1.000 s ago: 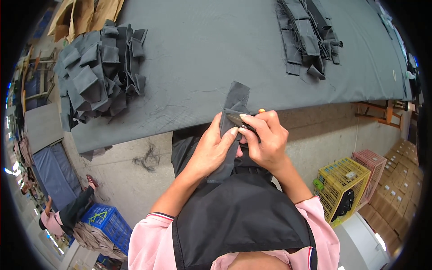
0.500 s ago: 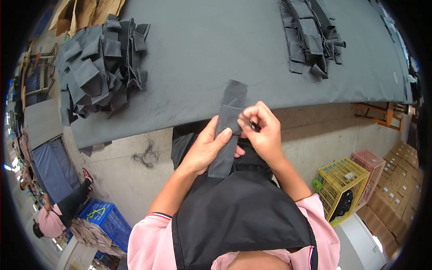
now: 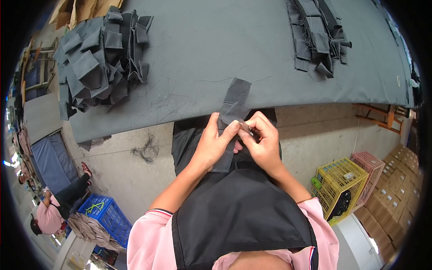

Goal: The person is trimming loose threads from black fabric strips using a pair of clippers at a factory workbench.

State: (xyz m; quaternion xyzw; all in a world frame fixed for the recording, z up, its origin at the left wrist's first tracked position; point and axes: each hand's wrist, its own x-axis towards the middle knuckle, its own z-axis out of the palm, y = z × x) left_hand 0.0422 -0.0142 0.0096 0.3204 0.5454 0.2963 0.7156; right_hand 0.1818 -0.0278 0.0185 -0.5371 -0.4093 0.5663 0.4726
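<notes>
A dark grey fabric strip with a folded piece across its middle lies over my lap, and its far end rests at the table's near edge. My left hand pinches the strip from the left, thumb on top and fingers underneath. Close against the strip's right edge, my right hand is closed round a small dark metal tool, which looks like thread snips; the fingers mostly hide it. Its tip is beside my left thumb.
The grey cloth-covered table bears a heap of grey fabric pieces at left and a bundle of strips at right. Yellow crate, pink crate and cartons stand right; a blue crate and another person are left.
My right hand has moved slightly down and left, bringing the tool against the strip by my left thumb. The strip's folded middle has tilted and crumpled.
</notes>
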